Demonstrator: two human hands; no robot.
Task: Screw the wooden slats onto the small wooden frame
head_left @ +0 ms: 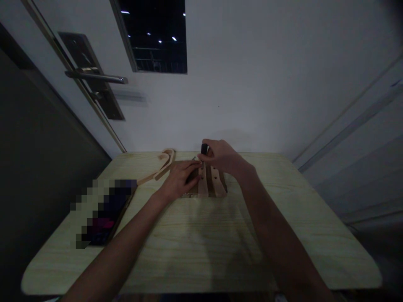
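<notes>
No text, label, brand, number or sign can be read anywhere.

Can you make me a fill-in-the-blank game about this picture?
1. The right hand grips a ____ (colour) tool handle.
2. Just beside the left hand are ____ (number) pale wooden strips.
3. The hook-shaped wooden piece lies nearer the ____ (left or right) hand.

Missing words: black; two; left.

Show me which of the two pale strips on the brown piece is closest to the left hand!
The left strip, right beside the left hand's thumb; the other strip lies farther right, with brown piece between them.
</notes>
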